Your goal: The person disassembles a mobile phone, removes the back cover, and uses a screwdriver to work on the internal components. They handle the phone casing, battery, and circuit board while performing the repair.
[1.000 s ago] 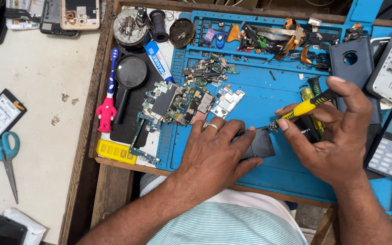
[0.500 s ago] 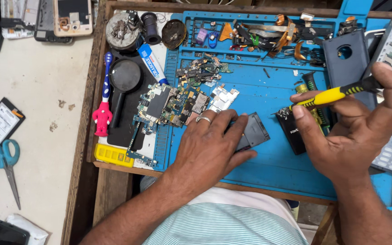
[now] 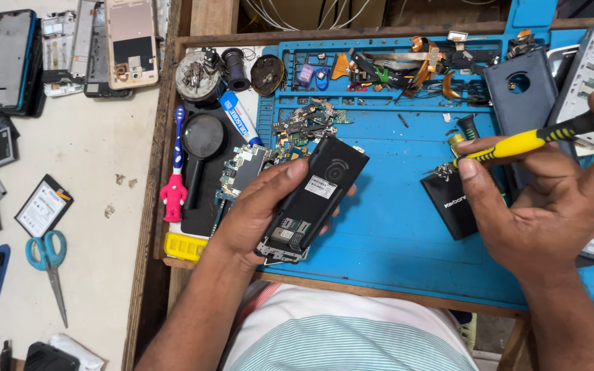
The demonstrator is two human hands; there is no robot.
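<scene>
Blue mat [image 3: 393,227] crowded: battery [image 3: 452,206], circuit boards [image 3: 242,168], scissors [image 3: 48,264].

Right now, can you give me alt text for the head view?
The left hand holds an opened black phone above a blue work mat, while the right hand grips a yellow screwdriver. A black battery lies on the mat between them.
</scene>
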